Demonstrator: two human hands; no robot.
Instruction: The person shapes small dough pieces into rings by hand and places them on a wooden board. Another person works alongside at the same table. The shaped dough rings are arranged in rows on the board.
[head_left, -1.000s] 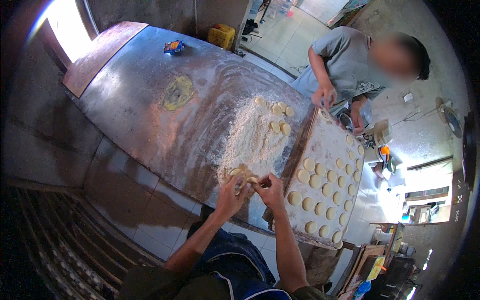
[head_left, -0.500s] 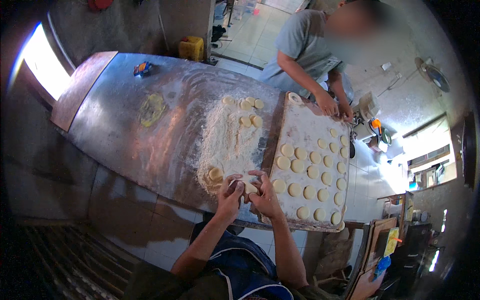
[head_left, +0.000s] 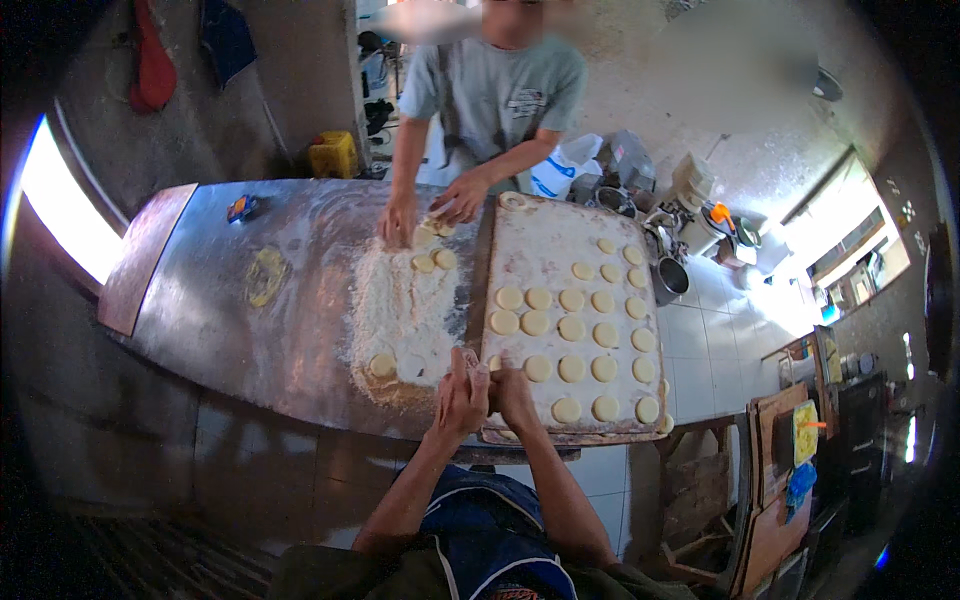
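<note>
My left hand (head_left: pixel 463 395) and my right hand (head_left: pixel 512 398) are close together over the near edge of the worktable, fingers curled inward. The piece of dough between them is now almost wholly hidden by the fingers. Just left of my left hand, one pale round of dough (head_left: pixel 382 366) lies on the spread flour (head_left: pixel 400 315). My right hand overlaps the near left edge of a floured tray (head_left: pixel 550 230), which carries rows of flat dough rounds (head_left: pixel 571 328).
Across the table a person in a grey shirt (head_left: pixel 490 90) reaches both hands (head_left: pixel 430 210) over several dough rounds at the flour's far end. A small dark packet (head_left: pixel 241 208) and a yellowish smear (head_left: pixel 266 277) are on the metal tabletop (head_left: pixel 200 290). A pot (head_left: pixel 670 278) stands beyond the tray.
My view has swung, so the table sits further left. My hands have drawn closer together and cover the dough. The other person has moved left from the tray to the far dough rounds.
</note>
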